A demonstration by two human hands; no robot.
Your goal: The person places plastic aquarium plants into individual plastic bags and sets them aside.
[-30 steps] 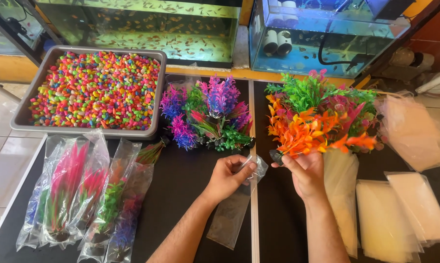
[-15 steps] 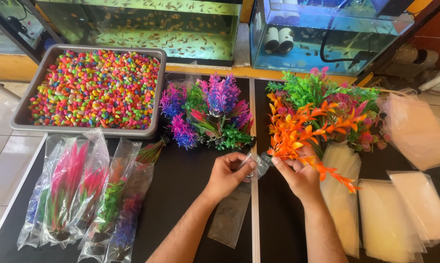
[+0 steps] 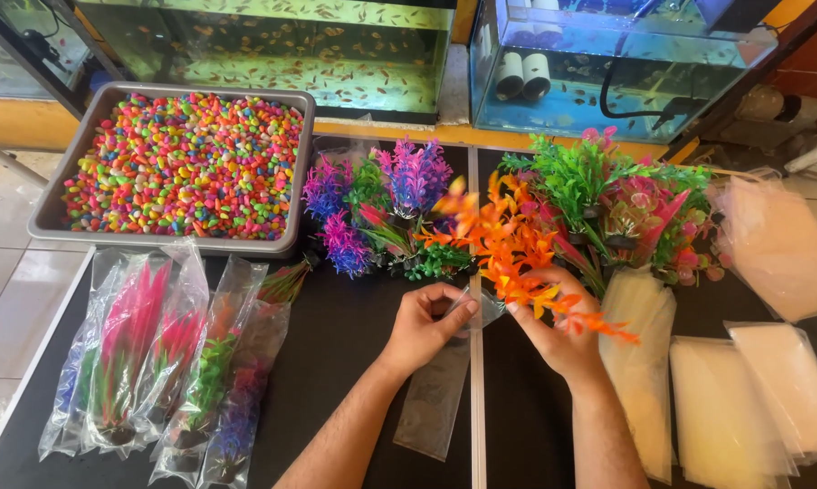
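Observation:
My right hand (image 3: 555, 328) grips an orange plastic aquarium plant (image 3: 508, 240) by its base, with the fronds tilted up and to the left. My left hand (image 3: 425, 324) pinches the open top of a clear plastic bag (image 3: 437, 394) that lies flat on the black table (image 3: 345, 335). The plant's base sits right at the bag's mouth, between the two hands. Whether the base is inside the bag I cannot tell.
A grey tray (image 3: 44, 201) of coloured pebbles stands at the back left. Loose purple and green plants (image 3: 381, 204) and green and pink plants (image 3: 625, 195) lie behind my hands. Bagged plants (image 3: 155, 353) lie at the left, stacks of clear bags (image 3: 752, 398) at the right. Fish tanks (image 3: 272, 45) line the back.
My right hand has lifted the orange plant out of the pile at the right and swung it left toward the bag's mouth. My left hand still holds the bag's top.

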